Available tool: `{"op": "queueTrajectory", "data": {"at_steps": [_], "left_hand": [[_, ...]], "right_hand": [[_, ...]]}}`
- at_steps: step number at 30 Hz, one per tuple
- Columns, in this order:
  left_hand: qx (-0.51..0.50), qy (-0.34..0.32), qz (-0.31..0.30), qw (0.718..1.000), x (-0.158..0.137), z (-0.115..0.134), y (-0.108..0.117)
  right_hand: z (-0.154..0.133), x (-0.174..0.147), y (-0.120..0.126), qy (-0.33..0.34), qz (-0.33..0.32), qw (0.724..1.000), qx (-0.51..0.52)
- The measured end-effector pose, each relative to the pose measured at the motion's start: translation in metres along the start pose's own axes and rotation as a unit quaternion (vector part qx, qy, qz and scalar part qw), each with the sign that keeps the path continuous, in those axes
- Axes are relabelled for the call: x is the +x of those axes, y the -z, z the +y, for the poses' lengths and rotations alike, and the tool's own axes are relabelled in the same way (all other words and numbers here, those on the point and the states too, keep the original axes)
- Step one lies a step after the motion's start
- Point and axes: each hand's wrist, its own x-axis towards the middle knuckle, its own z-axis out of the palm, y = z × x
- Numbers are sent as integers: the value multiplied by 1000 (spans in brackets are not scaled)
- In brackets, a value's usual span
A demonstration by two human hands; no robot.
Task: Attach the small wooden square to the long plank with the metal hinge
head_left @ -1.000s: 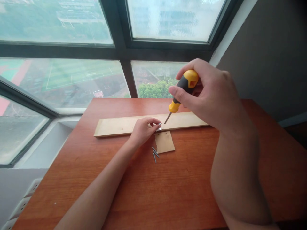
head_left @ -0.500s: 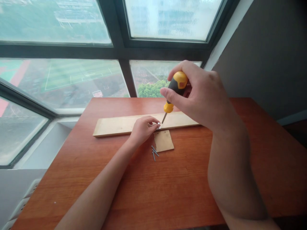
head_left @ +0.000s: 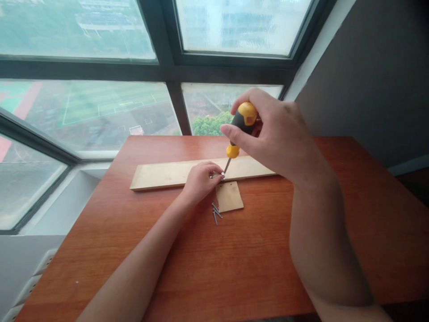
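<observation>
My right hand (head_left: 273, 134) is closed round the black and yellow handle of a screwdriver (head_left: 244, 118), which leans with its shaft pointing down and left. The screwdriver's tip is at the head of a screw (head_left: 223, 173), or so close that I cannot tell if it touches. My left hand (head_left: 203, 178) pinches that screw between thumb and fingertips, resting on a long pale wooden board (head_left: 161, 174). A small shiny metal piece shows under those fingertips, mostly hidden. Just in front of the board lies a small square wooden piece (head_left: 230, 197) with small holes.
Several loose screws (head_left: 216, 212) lie beside the square piece on the reddish-brown table (head_left: 214, 268). Windows with dark frames (head_left: 172, 105) rise behind the table's far edge. A grey wall (head_left: 375, 80) stands at the right, and white power sockets (head_left: 31, 286) show at the lower left.
My right hand has moved slightly left and down with the screwdriver, bringing its tip from beside the screw to the screw's head. My left hand has stayed nearly still.
</observation>
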Motion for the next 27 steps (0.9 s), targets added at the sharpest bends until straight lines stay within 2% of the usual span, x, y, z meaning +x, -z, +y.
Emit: {"op": "queueTrajectory", "data": {"at_steps": [10, 13, 15, 16, 18, 20, 23, 27], "left_hand": [[1, 1, -6, 1000, 0, 6, 1], [15, -2, 13, 1000, -3, 13, 11], [61, 6, 42, 997, -7, 20, 23], [85, 8, 37, 996, -9, 24, 31], [119, 13, -20, 993, -15, 32, 45], [125, 11, -117, 985, -20, 38, 56], [124, 22, -223, 967, -27, 40, 61], [110, 0, -269, 957, -33, 34, 52]], "right_hand": [[0, 2, -1, -7, -24, 1000, -11], [-1, 1, 0, -2, -22, 1000, -16], [-2, 0, 1, -1, -20, 1000, -15], [-2, 0, 2, -2, -19, 1000, -14], [-2, 0, 2, -2, -19, 1000, -15], [-3, 0, 2, -2, -19, 1000, -17], [-2, 1, 1, -3, -23, 1000, -18], [-1, 1, 1, -6, -23, 1000, -19]]}}
